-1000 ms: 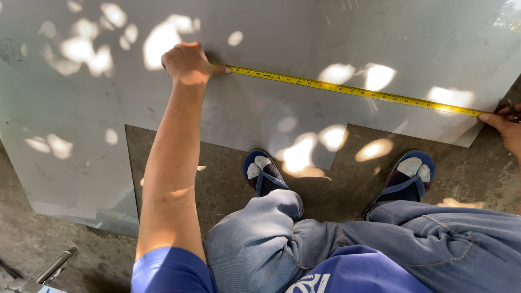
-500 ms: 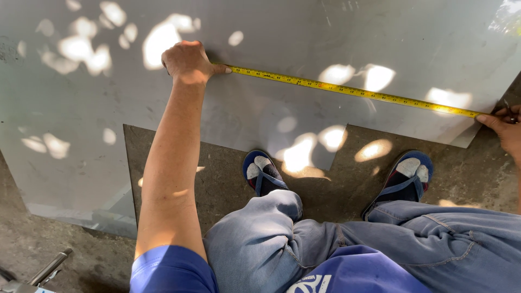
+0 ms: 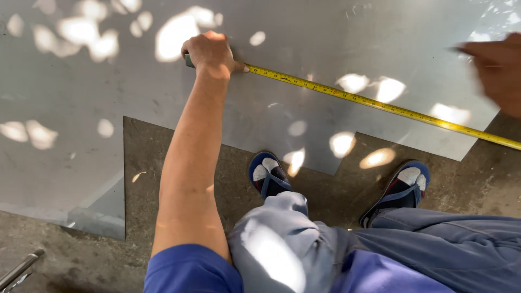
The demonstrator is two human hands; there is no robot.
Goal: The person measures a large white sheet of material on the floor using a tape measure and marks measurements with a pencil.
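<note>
A large grey sheet [image 3: 336, 43] is laid flat on the concrete floor [image 3: 179, 163] and fills the upper half of the frame; its lower edge is cut in steps, with a notch at lower left where the floor is exposed. Patches of dappled sunlight are scattered across the sheet and floor.

The person's legs in grey trousers [image 3: 434, 244] are seen at the bottom right of the frame, with a blue shirt hem at the bottom centre. 2 blue sandals are worn: 1 [image 3: 268, 176] at lower centre, with its toe just over the sheet's edge, and 1 [image 3: 401, 190] to the right of it, on the floor near the sheet's edge.

A yellow tape [image 3: 380, 106] is stretched across the sheet from upper centre down to the right edge of the frame, lying flat on the sheet and passing off it near the right edge.

The left hand [image 3: 210, 53] is seen at upper centre, at the end of a bare outstretched arm. It is closed into a fist over the tape's case, of which only a dark corner is visible, and is pressed down on the sheet, with the thumb laid along the start of the blade.

The right hand [image 3: 496, 68] is blurred at the upper right, above the tape; whether it is spread or closed cannot be told.

A metal bar [image 3: 19, 268] is seen at the bottom left corner on the floor.
</note>
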